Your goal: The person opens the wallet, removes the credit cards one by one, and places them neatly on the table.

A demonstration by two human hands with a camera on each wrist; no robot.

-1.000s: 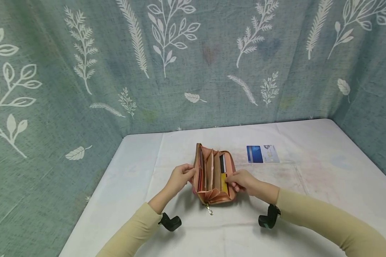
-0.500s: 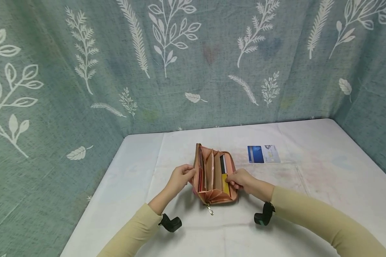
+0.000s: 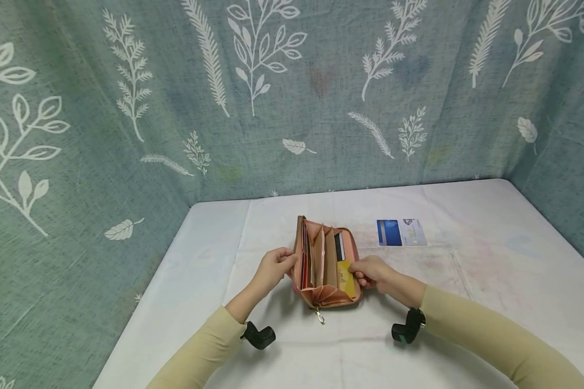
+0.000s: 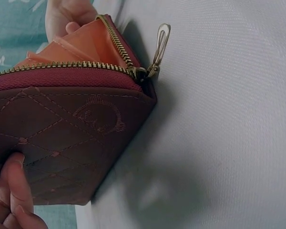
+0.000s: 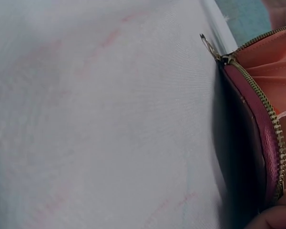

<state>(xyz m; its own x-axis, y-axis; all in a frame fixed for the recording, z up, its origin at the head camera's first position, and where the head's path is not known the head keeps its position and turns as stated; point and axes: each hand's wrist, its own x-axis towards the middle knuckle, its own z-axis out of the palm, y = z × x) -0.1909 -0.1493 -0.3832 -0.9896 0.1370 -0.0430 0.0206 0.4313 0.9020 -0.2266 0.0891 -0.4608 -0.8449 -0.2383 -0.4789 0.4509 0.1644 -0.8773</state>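
Yellow card: inside the wallet, right half; expect light, stiff, slick; hold by the outer edge. The right hand appears to pinch that edge, contact partly hidden. The left hand grips the wallet's left cover, probably pliable.

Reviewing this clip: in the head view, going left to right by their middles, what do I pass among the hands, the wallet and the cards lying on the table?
Left hand, open wallet, right hand, blue card, whitish card.
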